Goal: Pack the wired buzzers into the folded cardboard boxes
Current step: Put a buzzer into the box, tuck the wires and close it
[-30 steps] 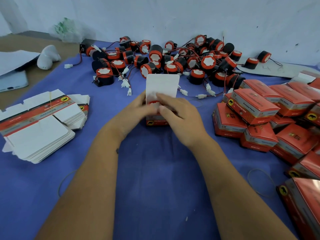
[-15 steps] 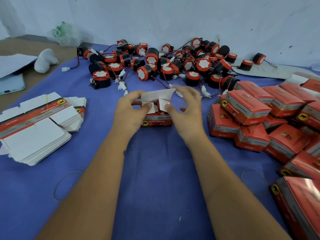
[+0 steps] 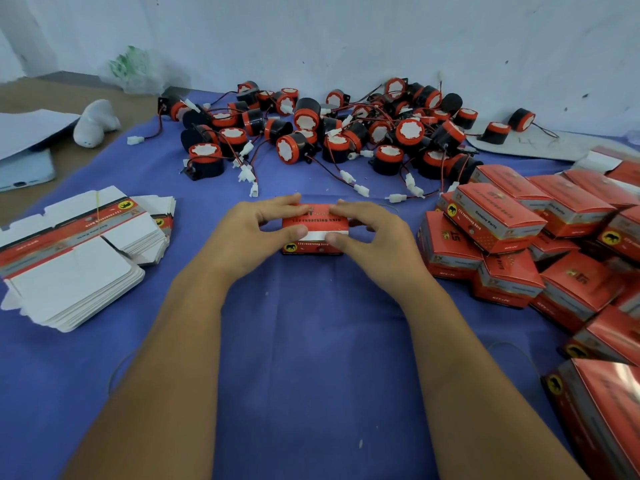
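A small red cardboard box point(image 3: 313, 226) stands on the blue cloth in the middle, its lid folded down with a white strip still showing along the front edge. My left hand point(image 3: 249, 230) grips its left side, fingers on top and thumb at the front. My right hand point(image 3: 370, 233) grips its right side the same way. Whatever lies inside the box is hidden. Behind it lies a heap of black and red wired buzzers point(image 3: 332, 133) with white connectors.
A stack of flat unfolded boxes point(image 3: 69, 258) lies at the left. Several closed red boxes point(image 3: 519, 237) are piled at the right. A white object point(image 3: 95, 123) and a tablet point(image 3: 20, 171) sit at the far left, off the cloth. A wall stands behind.
The tall white lid flap that stood upright a second ago has been folded down over the box. Both hands shifted from the flaps to the box's top and front.
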### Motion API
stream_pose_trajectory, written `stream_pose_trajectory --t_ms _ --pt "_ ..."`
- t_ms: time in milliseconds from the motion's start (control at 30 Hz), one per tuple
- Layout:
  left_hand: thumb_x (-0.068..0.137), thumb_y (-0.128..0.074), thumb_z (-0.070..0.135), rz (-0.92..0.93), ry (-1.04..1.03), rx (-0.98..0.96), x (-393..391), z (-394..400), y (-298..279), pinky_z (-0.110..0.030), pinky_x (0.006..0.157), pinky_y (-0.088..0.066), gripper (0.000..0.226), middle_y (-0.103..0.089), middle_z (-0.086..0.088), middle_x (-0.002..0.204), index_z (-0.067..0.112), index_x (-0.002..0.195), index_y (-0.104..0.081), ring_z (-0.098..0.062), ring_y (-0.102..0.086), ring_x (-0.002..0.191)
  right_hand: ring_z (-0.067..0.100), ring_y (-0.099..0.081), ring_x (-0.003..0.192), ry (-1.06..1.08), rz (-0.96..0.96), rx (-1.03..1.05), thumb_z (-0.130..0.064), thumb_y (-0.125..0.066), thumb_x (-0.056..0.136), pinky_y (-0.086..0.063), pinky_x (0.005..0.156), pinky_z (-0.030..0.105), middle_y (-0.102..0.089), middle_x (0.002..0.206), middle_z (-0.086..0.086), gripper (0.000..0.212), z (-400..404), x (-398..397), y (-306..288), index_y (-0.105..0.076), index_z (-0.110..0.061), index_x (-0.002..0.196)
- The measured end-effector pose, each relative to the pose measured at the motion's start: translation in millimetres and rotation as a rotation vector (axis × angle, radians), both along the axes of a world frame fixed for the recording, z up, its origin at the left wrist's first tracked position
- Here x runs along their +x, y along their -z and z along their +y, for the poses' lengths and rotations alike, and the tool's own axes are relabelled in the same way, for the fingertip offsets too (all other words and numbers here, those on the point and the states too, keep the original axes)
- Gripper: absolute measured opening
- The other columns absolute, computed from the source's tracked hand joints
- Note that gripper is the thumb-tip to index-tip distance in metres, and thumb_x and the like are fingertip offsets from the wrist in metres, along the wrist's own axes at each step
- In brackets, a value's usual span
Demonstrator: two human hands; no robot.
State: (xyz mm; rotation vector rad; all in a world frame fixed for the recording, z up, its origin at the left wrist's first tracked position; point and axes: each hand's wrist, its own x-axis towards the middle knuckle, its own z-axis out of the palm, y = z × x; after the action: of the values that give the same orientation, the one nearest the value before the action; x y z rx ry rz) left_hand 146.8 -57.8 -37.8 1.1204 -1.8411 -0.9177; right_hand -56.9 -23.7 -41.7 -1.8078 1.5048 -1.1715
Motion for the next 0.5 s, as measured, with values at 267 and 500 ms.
stream_pose_trajectory --t_ms 267,500 --pt "0.093 -0.065 0.018 0.222 -0.087 0.002 -13.4 1.7 -1.8 -0.012 0.082 -0.052 0.018 -0.067 0.011 0.118 0.033 0.099 -0.071 0.007 -0.063 0.102 -0.005 -0.054 0.081 0.114 -0.034 -0.139 -0.031 -0.07 0.089 -0.047 0.078 0.016 -0.062 0.101 -0.021 0.025 -4.1 10.1 -1.4 -0.07 -0.027 0.113" --pt "0.089 -0.069 0.017 0.198 -0.072 -0.031 -17.7 3.0 2.9 -0.019 0.097 -0.049 0.023 -0.063 0.009 0.126 0.037 0.1 -0.07 0.001 -0.055 0.121 0.004 -0.059 0.084 0.173 -0.043 -0.11 -0.026 -0.07 0.089 -0.052 0.082 0.024 -0.059 0.104 -0.03 0.02 -0.7 12.3 -0.5 -0.065 -0.04 0.102"
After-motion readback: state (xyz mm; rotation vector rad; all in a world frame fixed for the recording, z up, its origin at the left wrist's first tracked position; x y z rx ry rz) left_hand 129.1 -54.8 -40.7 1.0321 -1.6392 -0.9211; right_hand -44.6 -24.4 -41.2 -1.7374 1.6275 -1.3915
